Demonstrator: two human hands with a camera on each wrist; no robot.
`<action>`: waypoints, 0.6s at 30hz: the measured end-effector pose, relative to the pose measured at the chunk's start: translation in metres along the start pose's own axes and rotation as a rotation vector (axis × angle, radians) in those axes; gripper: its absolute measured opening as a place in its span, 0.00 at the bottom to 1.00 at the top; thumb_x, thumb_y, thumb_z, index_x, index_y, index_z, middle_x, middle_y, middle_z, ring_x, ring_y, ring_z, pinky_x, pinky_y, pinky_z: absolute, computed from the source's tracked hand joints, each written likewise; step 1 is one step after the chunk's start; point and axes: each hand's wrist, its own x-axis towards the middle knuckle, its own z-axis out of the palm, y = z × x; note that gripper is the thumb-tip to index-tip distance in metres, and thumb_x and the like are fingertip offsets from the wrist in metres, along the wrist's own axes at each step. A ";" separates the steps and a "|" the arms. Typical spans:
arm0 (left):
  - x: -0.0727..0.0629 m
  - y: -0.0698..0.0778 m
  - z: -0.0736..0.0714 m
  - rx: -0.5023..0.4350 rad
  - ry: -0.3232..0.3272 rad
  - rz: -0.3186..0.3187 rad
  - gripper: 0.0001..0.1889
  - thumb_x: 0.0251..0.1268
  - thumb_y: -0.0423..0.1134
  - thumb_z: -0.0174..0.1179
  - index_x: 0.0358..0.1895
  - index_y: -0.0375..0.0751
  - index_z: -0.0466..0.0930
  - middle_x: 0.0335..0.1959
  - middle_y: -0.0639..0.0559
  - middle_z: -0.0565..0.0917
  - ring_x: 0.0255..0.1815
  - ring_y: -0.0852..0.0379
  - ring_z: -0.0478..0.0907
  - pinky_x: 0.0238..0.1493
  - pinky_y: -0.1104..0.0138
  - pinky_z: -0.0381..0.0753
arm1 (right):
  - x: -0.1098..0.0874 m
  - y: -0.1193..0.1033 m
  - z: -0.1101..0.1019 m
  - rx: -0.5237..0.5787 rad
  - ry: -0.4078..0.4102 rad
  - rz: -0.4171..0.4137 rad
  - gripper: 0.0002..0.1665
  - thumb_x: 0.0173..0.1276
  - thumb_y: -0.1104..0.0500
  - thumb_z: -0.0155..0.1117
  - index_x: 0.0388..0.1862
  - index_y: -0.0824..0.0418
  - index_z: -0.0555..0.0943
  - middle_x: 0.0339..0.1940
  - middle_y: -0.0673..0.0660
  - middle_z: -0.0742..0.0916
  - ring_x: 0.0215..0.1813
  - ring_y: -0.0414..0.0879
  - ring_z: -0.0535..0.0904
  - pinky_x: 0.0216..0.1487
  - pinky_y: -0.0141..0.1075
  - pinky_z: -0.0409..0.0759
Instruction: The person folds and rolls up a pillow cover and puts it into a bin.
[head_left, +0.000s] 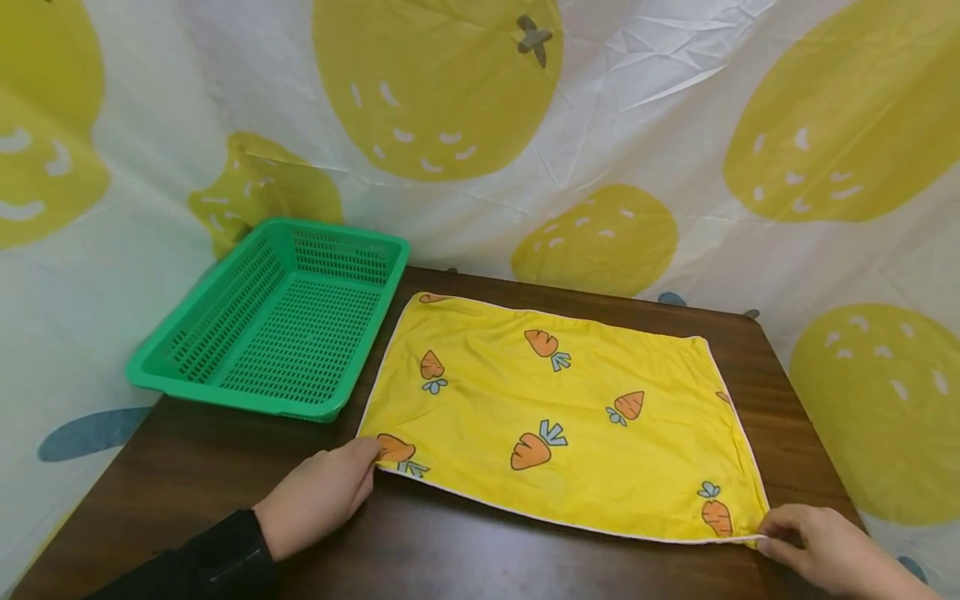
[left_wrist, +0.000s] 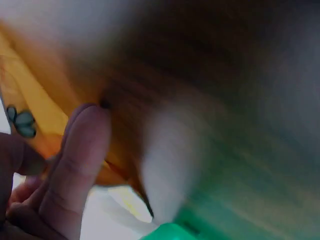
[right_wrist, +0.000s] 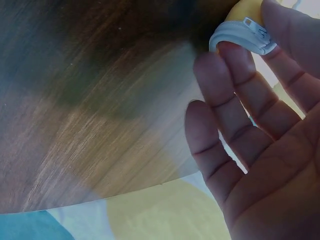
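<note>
A yellow pillowcase (head_left: 585, 442) with printed carrots and white edging lies spread over the table, its near edge slightly raised. My left hand (head_left: 322, 496) pinches the near left corner between thumb and fingers. At the near right corner, my right hand (head_left: 828, 546) pinches the edge. The right wrist view shows a white zipper (right_wrist: 240, 35) with its pull at that corner, under the thumb and fingertips. In the left wrist view the pillowcase (left_wrist: 50, 100) hangs beside the thumb, and much of that view is blurred.
A green plastic basket (head_left: 300, 333) with slotted sides and floor stands at the table's left, beside the pillowcase. The dark wooden table (head_left: 450, 550) has a rounded far right corner. A white curtain (head_left: 465, 208) with yellow fruit prints hangs behind and around it.
</note>
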 end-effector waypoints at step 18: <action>-0.003 0.002 -0.018 0.230 0.147 0.108 0.20 0.62 0.28 0.74 0.51 0.43 0.75 0.37 0.54 0.82 0.26 0.65 0.72 0.28 0.71 0.81 | -0.016 0.003 -0.012 0.082 0.303 -0.030 0.12 0.66 0.65 0.76 0.36 0.48 0.83 0.29 0.33 0.83 0.31 0.24 0.69 0.30 0.30 0.71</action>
